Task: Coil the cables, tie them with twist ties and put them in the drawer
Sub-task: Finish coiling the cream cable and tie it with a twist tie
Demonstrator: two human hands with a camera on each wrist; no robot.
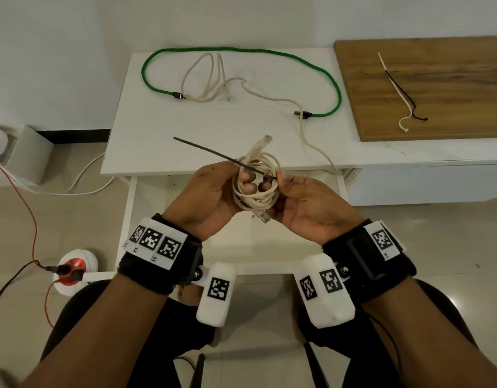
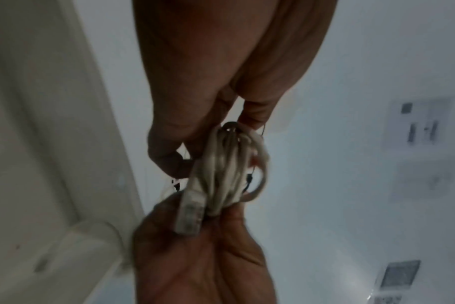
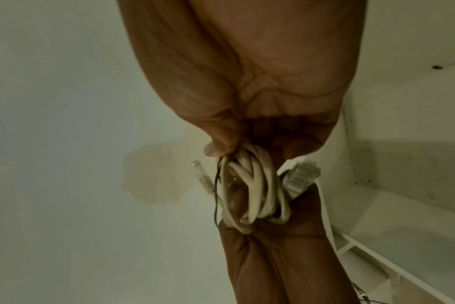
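A coiled cream network cable is held between both hands just off the near edge of the white table. My left hand grips the coil's left side, fingers through its middle. My right hand pinches the coil's right side together with one end of a black twist tie, whose long free end sticks out up-left. The coil and a clear plug show in the left wrist view; the coil fills the right wrist view. A green cable and a loose cream cable lie on the table.
A wooden board at the right carries a white twist tie and a black twist tie. A power strip with red leads sits on the floor at the left. The loose cream cable trails over the table's near edge.
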